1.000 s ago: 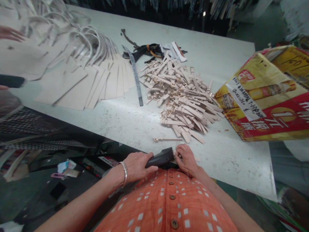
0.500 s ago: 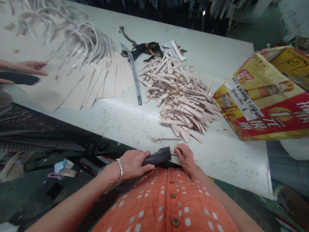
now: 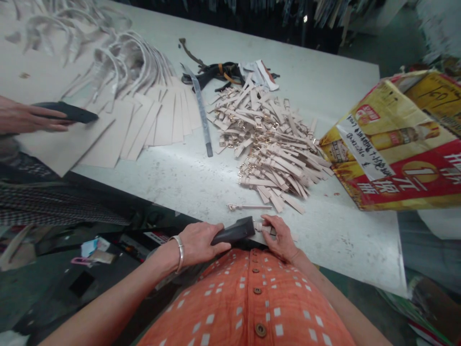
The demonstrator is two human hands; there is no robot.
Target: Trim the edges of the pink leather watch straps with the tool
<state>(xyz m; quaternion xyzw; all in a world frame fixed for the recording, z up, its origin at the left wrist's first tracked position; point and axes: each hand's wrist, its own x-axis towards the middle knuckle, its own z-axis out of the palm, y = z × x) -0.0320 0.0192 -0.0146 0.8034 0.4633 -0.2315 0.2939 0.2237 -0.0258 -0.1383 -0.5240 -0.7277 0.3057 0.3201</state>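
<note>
Head view: left hand (image 3: 199,244) around handle (image 3: 232,231)

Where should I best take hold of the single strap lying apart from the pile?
Pinch the loose strap along its flat body, not the metal buckle at its left end. Come from the near side with the right hand: it lies flat, apart from the pile behind.

I'm in a leather-goods workshop: my long white work table (image 3: 334,240) holds a heap of pale buckled leather straps (image 3: 270,154), cut pale leather panels (image 3: 165,120) and curved pale strips (image 3: 126,62) left, a red-and-yellow cardboard box (image 3: 396,149) right, and dark hanging strips (image 3: 252,14) beyond.
</note>
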